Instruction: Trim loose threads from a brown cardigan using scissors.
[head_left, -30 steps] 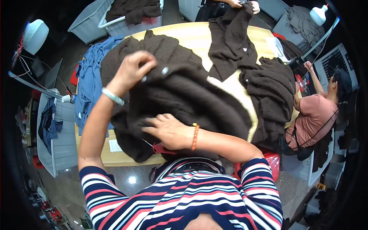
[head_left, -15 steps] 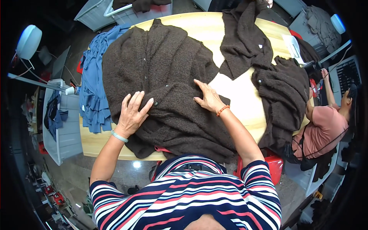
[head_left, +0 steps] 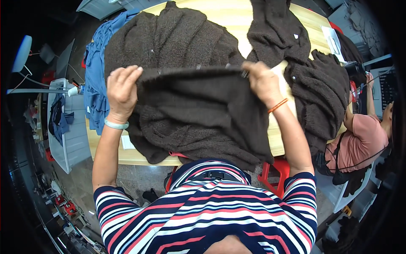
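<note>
A dark brown knitted cardigan (head_left: 169,38) lies spread over the table in front of me. Its buttoned front edge is lifted and stretched taut between my two hands, with several buttons along it and the smooth inner side facing me. My left hand (head_left: 122,91), with a pale bangle at the wrist, grips one end of that edge. The other end is pinched in my right hand (head_left: 263,82), which has an orange beaded bracelet. The lower part of the cardigan bunches up at the near table edge against my body.
More brown knitwear (head_left: 317,97) lies to the right, with another brown garment (head_left: 277,34) beyond it. Blue garments (head_left: 99,63) hang over the left end of the wooden table (head_left: 105,154). A person in a pink top (head_left: 363,139) sits at the right. A red stool (head_left: 277,175) stands below the table.
Both hands were lying open on the cardigan. Now they have closed on its buttoned edge, moved apart and raised it, baring the inside. The view has shifted slightly.
</note>
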Available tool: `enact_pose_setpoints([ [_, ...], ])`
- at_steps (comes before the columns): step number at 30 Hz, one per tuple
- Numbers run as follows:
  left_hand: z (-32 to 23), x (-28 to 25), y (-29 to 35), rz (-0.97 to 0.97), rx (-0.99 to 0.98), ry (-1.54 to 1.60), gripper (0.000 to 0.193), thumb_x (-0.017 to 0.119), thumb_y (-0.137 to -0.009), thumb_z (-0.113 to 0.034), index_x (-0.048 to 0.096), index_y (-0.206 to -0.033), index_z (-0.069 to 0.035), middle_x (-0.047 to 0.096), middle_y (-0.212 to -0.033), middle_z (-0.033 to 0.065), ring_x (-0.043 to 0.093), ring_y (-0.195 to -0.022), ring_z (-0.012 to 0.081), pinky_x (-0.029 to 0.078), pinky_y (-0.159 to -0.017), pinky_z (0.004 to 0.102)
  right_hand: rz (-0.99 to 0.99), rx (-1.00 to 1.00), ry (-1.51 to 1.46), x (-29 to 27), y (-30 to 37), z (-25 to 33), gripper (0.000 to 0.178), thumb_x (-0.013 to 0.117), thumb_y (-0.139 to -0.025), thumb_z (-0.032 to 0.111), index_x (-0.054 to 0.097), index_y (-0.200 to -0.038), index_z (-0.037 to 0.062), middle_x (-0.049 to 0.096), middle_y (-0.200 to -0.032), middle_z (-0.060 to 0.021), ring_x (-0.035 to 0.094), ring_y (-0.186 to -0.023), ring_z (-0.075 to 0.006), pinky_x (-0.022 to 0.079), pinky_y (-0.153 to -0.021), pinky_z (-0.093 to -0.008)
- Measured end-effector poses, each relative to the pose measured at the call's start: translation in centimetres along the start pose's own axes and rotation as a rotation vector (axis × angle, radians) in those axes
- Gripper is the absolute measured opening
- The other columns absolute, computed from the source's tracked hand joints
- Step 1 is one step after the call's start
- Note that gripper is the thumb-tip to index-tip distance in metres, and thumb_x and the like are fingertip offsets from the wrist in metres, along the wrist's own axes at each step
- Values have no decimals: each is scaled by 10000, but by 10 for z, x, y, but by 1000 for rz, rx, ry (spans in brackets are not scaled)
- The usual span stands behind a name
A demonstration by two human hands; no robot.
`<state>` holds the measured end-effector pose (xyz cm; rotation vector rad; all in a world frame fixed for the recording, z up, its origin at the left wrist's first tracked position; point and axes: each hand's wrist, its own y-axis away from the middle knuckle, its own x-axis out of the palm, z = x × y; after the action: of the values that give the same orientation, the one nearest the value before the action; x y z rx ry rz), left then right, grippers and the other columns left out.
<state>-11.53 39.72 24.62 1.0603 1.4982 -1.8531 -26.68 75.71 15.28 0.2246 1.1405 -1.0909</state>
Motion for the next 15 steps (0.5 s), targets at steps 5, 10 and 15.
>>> enact_pose_setpoints([
  [5,-24,-5,-5,-138,193,0,341,632,-678,20,706,-999,-65,657,-1001,85,589,-854,266,472,-752,356,-560,-151,228,-83,-31,-1,388,537,-759,-126,698,-1024,108,679,-894,-80,647,-798,-228,525,-717,-304],
  [10,-54,37,67,359,189,69,398,626,-733,-108,622,-1128,-60,550,-1236,145,523,-1080,299,433,-879,421,203,-119,218,-44,57,-19,225,660,-781,30,692,-984,122,657,-1028,-80,640,-924,-258,523,-795,-345],
  [15,-102,18,116,359,104,381,519,758,-727,-269,596,-1183,-82,518,-1234,158,503,-1107,324,409,-924,455,261,59,-154,4,141,22,86,687,-790,123,681,-868,88,617,-832,-73,602,-834,-265,506,-774,-372],
])
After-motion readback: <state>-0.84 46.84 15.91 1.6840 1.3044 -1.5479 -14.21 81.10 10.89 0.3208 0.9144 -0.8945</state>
